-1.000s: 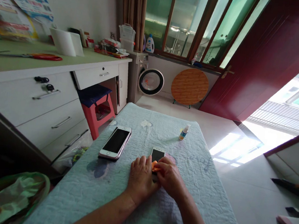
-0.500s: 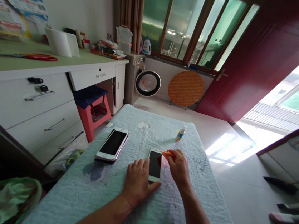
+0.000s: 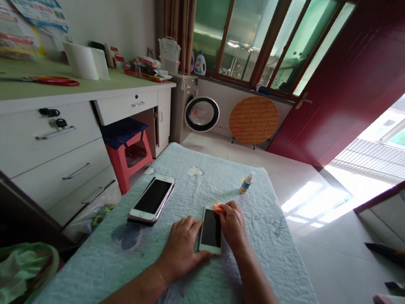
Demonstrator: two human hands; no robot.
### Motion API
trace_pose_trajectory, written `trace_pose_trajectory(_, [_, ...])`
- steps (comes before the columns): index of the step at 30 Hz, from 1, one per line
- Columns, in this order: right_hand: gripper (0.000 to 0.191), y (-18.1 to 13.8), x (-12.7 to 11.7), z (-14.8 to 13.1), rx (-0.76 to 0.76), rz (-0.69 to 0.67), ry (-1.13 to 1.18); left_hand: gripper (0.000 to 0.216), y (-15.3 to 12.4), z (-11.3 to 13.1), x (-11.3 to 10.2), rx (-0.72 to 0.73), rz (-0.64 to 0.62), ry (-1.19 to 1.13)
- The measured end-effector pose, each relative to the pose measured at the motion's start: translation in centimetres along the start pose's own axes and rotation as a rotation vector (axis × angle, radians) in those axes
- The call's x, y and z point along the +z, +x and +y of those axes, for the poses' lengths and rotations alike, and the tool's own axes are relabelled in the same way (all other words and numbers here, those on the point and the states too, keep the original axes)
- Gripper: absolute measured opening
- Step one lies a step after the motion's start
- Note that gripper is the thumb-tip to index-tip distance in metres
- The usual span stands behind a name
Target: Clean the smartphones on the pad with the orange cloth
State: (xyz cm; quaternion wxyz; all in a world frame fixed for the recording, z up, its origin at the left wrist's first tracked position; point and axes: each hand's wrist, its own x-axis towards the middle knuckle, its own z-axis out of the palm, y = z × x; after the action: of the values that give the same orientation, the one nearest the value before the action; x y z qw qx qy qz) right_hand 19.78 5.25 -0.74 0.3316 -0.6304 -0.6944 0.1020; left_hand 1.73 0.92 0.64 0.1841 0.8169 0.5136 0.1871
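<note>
A small white phone (image 3: pixel 211 231) lies face up on the pale blue quilted cloth (image 3: pixel 131 261) that covers the table. My left hand (image 3: pixel 180 245) rests flat against the phone's left edge, thumb along its near end, fingers together. My right hand (image 3: pixel 231 223) pinches a small orange cloth (image 3: pixel 217 207) and presses it on the top right corner of the phone. A larger pink and white phone (image 3: pixel 152 198) lies face up to the left, untouched. A small dropper bottle (image 3: pixel 246 182) stands farther back on the cloth.
A white desk with drawers (image 3: pixel 53 140) runs along the left, a red stool (image 3: pixel 128 146) tucked under it. A green plastic bag (image 3: pixel 2 270) sits at the lower left. A washing machine (image 3: pixel 194 109) and a round wooden board (image 3: pixel 253 120) stand by the far wall.
My right hand moved the orange cloth from the phone's lower part up and off to its upper right, then back onto the top right corner. My left hand stayed by the phone's left side.
</note>
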Motion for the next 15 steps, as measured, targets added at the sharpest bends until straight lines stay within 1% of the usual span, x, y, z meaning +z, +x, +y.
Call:
trace_pose_trajectory(4, [0.023,0.2,-0.1,-0.3,-0.017,-0.006,-0.036,0.060,0.1,-0.3,-0.1,0.028,0.002,-0.051])
trace_pose_trajectory(7, [0.024,0.3,0.2,-0.9,-0.039,-0.017,-0.050,0.066,0.1,-0.3,0.0,0.045,0.006,-0.063])
trace_pose_trajectory(9, [0.023,0.3,0.6,-1.3,-0.063,-0.042,-0.052,0.068,0.2,-0.3,0.1,0.060,0.004,-0.072])
trace_pose_trajectory(15, [0.024,0.5,1.0,-1.9,-0.146,-0.126,-0.056,0.064,0.1,-0.3,-0.1,0.096,0.020,-0.106])
